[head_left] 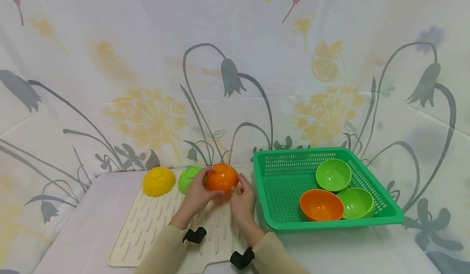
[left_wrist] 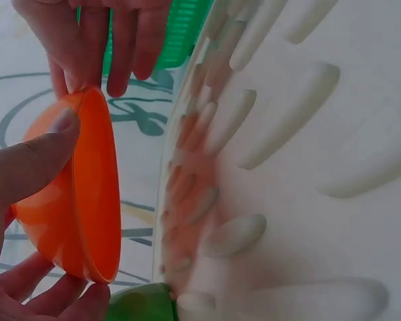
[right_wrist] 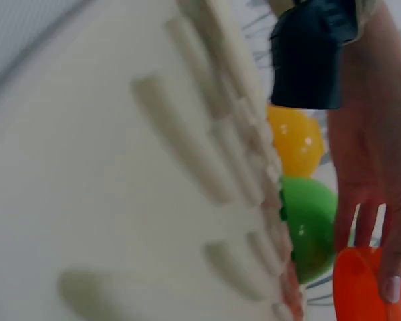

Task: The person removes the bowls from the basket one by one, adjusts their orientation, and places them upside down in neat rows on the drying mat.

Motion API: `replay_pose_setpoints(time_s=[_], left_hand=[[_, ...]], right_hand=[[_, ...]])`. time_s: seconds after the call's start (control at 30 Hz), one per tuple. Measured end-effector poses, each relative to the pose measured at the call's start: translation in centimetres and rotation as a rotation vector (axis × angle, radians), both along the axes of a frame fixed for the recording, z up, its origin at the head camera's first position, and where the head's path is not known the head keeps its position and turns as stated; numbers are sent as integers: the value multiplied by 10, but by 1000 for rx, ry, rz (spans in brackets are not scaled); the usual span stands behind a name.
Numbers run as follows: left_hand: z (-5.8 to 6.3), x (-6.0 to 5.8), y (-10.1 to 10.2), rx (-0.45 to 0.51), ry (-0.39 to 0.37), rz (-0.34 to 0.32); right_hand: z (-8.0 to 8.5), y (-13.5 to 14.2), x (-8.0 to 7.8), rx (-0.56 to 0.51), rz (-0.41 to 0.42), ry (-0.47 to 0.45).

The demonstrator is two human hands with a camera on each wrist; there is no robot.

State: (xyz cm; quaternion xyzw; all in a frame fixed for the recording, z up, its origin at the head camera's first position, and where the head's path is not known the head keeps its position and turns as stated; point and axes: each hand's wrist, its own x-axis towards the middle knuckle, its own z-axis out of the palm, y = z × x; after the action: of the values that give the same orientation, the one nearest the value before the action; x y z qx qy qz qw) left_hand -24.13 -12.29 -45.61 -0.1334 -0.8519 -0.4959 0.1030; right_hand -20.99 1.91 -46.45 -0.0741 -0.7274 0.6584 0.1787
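Right now, you hold an orange bowl (head_left: 222,178) in both hands, bottom up, over the far part of a cream ridged board (head_left: 147,225). Your left hand (head_left: 198,194) grips its left side, the thumb laid along the outer wall and the fingers round the rim. Your right hand (head_left: 243,202) pinches the rim at the opposite side, with some fingers hanging free beside it. The left wrist view shows the bowl's open side facing the board, the rim apart from the surface.

Just left of your bowl, a green bowl (head_left: 186,179) rests upside down on the board, partly hidden by your left hand; beyond it sits a yellow bowl (head_left: 159,181), also upside down. To your right, a green basket (head_left: 293,226) holds a second orange bowl (head_left: 322,206) and two more green bowls (head_left: 333,176), their open sides up.
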Motion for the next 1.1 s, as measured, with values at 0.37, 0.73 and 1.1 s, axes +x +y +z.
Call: replay_pose_setpoints(time_s=[0.37,0.73,1.1], left_hand=[[-5,-13,7,-52,-10,35],[-10,-26,16,-71,6,38],[-13,-27,21,-79,-27,56]], right_hand=[[-5,-1,-12,148,43,-79],[-4,5,-19,69,71,-143],[-8,8,-18,41,119,-141]])
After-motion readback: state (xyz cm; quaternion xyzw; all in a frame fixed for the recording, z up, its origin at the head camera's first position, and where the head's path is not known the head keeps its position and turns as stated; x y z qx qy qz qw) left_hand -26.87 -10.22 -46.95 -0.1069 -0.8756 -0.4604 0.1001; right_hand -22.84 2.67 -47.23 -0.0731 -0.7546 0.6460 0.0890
